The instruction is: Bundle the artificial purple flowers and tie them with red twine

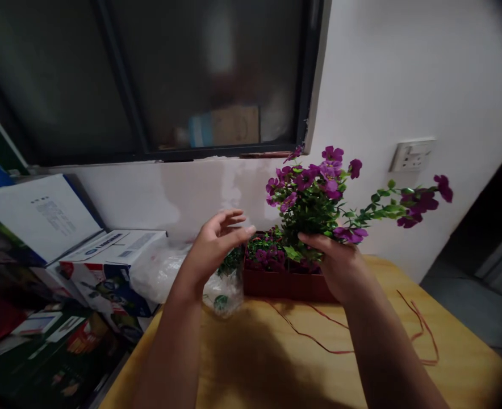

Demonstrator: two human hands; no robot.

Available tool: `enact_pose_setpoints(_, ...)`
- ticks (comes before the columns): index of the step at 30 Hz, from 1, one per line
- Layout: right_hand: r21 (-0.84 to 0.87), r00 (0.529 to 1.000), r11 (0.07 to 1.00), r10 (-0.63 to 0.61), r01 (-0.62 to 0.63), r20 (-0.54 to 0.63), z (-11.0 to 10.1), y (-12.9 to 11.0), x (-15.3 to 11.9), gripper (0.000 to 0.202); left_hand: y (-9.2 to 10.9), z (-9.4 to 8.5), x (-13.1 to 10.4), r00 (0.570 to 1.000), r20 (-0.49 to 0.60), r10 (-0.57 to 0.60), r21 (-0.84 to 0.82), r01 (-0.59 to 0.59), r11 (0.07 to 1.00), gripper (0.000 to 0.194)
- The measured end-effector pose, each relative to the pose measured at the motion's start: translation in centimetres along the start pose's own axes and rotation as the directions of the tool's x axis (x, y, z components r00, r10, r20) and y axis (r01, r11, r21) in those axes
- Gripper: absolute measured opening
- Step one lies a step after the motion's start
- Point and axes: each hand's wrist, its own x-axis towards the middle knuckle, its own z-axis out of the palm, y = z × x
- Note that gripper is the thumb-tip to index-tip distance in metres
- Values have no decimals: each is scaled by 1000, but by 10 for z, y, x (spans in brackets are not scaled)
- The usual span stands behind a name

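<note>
My right hand [340,261] is closed round the lower stems of a bunch of purple artificial flowers [310,193], held up above a dark red box [289,285]. One long sprig of it leans out to the right. Inside the box lie more purple blooms and green leaves [268,255]. My left hand [219,244] is raised at the box's left end, its fingers apart and holding nothing. Below and behind it is a clear plastic bag [225,292] with some greenery in it.
The wooden table [251,363] carries thin red cords [319,343] in front of and right of the box. Cartons [110,250] are stacked at the left. Behind are a dark window [217,68] and a wall socket [411,155].
</note>
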Motion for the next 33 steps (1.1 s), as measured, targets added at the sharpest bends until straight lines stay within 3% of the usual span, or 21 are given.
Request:
enact_pose_setpoints(2, 133, 999, 990, 41, -41, 4, 10, -3, 0, 5, 0, 8, -4, 986, 159, -55, -17, 58, 998, 80)
enact_pose_setpoints(4, 283, 996, 955, 84, -88, 25, 19, -3, 0, 4, -2, 19, -8, 944, 312, -105, -50, 127, 991, 107)
enact_pose_setpoints(7, 377, 991, 916, 127, -136, 50, 29, -2, -1, 10, -8, 36, -10, 908, 410, -89, -150, 163, 975, 124)
enact_pose_setpoints(14, 397, 974, 889, 211, -227, 84, 38, 0, -1, 42, -17, 58, -6, 963, 270, 5, -376, 101, 921, 129)
enact_pose_setpoints(19, 236, 968, 946, 189, -224, 164, 38, 15, -2, 50, -27, 67, 1, 991, 132, 39, -409, 19, 912, 123)
enact_pose_setpoints(22, 134, 974, 978, 136, -161, 181, 37, 24, -5, 55, -30, 72, 2, 998, 22, 61, -375, -48, 926, 109)
enact_pose_setpoints(25, 92, 959, 977, 168, -194, 229, 38, 27, -8, 52, -30, 75, 1, 998, -9, 65, -402, -63, 913, 85)
enact_pose_setpoints(30, 57, 927, 968, 215, -244, 308, 41, 7, -13, 43, -24, 74, 0, 998, -43, 45, -462, -59, 885, 63)
enact_pose_setpoints(33, 125, 918, 946, 248, -298, 309, 41, -4, -16, 57, -21, 72, 0, 997, -56, 47, -474, -68, 878, 60)
